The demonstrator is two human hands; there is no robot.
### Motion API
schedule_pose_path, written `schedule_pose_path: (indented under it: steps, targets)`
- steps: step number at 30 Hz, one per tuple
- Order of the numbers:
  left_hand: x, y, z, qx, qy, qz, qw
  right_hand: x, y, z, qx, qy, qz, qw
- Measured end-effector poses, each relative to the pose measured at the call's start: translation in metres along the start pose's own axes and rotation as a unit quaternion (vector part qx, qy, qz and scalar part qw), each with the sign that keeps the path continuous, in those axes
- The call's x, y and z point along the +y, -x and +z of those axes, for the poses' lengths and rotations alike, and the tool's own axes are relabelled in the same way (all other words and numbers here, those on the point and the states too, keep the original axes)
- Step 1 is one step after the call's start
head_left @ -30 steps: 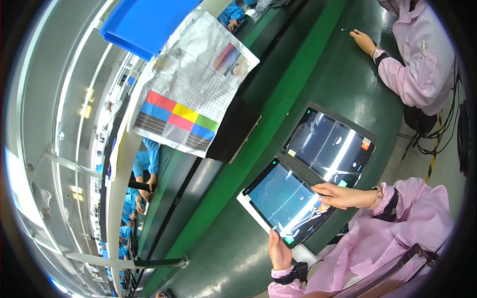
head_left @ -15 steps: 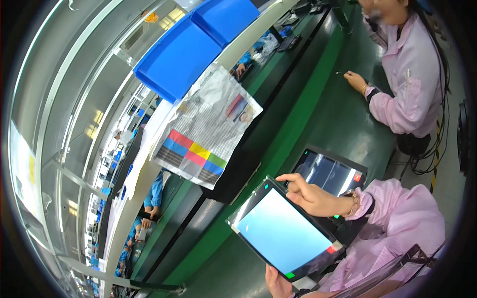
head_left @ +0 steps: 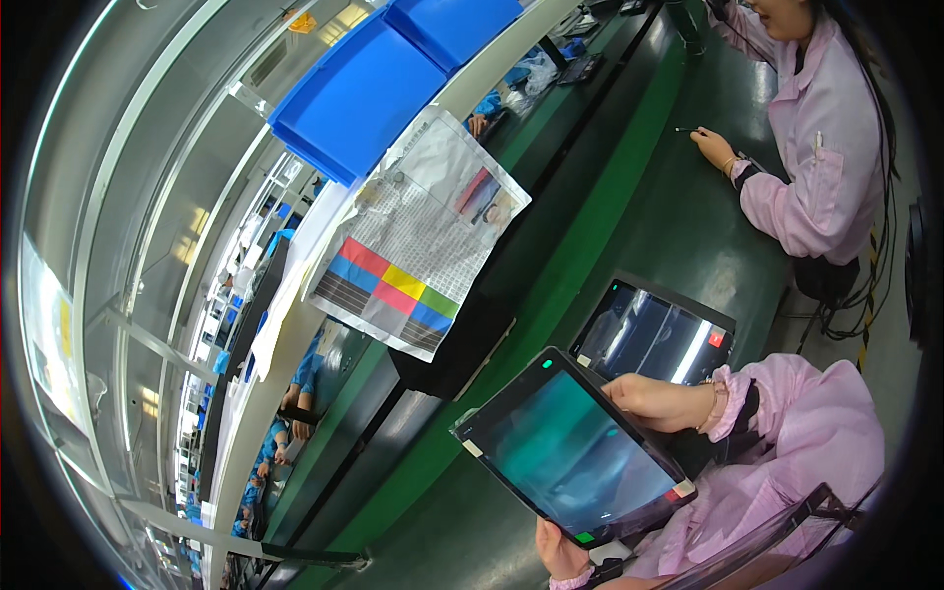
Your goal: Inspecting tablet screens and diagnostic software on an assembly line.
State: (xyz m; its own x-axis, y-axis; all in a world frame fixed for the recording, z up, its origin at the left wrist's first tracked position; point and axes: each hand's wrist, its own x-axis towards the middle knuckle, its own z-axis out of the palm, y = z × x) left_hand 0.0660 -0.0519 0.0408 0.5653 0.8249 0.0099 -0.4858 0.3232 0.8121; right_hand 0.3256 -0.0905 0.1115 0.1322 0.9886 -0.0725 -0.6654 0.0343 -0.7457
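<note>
A black-framed tablet is held tilted above the green bench, its screen dark with a teal glow and reflections. Small green, red and cream stickers mark its corners. At its lower edge my left hand grips the frame, thumb toward the screen. My right hand closes on the upper right edge; some of its fingers are hidden. Just beyond that hand, a second tablet with a dark, reflecting screen and similar stickers lies on the bench.
A co-worker in pink sits farther along the green bench, a thin dark stick in one hand. Blue bins sit above a hanging printed sheet with coloured blocks. Cables hang at the right.
The tablet's screen has turned from bright pale blue to dark teal. My right hand has drawn back from the top corner, its extended index finger now folded onto the edge.
</note>
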Motion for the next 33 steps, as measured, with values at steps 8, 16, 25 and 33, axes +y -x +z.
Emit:
schedule_pose_path:
  steps: [8, 16, 25, 33]
  targets:
    - [0.016, -0.027, 0.029, 0.035, -0.013, 0.034, 0.999, -0.044, -0.004, 0.002, -0.116, 0.056, 0.089, 0.988]
    - [0.063, -0.095, 0.065, -0.153, -0.013, -0.085, 0.984, -0.075, -0.049, 0.029, -0.077, 0.02, -0.088, 0.993]
    - [0.073, -0.141, 0.069, -0.147, -0.072, 0.014, 0.986, -0.095, -0.111, 0.017, -0.073, 0.057, -0.181, 0.979]
    - [0.075, -0.163, 0.062, -0.171, -0.104, 0.023, 0.979, -0.097, -0.133, 0.017, -0.074, 0.049, -0.172, 0.981]
